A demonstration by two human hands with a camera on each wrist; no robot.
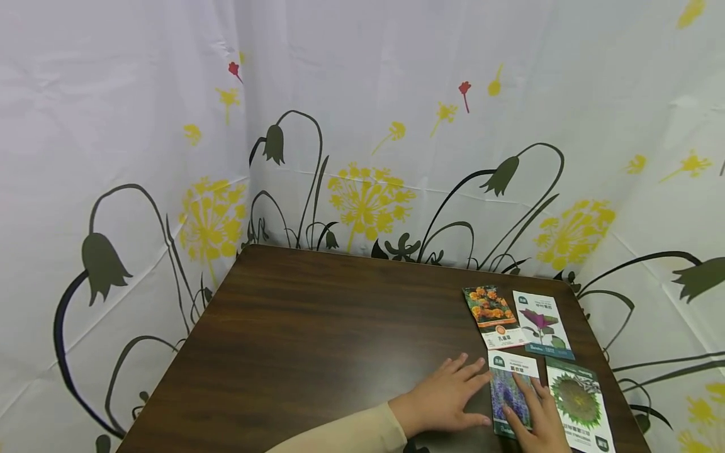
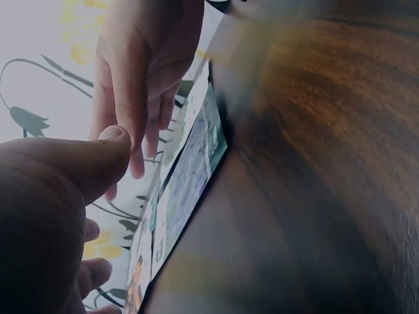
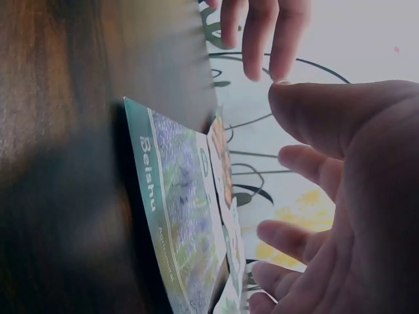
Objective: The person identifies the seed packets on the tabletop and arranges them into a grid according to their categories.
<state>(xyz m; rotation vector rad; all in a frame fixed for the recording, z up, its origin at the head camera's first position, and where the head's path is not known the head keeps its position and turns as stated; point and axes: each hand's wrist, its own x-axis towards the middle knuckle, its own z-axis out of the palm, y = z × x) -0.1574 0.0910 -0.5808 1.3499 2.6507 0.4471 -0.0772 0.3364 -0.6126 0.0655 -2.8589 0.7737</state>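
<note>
Fingers released and loose, left hand (image 1: 438,397) hovers left of the purple-flower packet (image 1: 504,390), right hand (image 1: 542,421) above it.

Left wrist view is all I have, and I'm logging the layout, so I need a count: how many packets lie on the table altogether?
Observer: Four packets on the table, as the head view shows.

Operator: I see the lavender packet at a slant. What is pictured on the one just to its right, as the head view has it?

Observer: That sunflower packet shows one big round flower head with a green rim.

Operator: And the packet beyond that, by the far right corner?

Observer: The head view shows a single magenta flower on that far packet.
</note>
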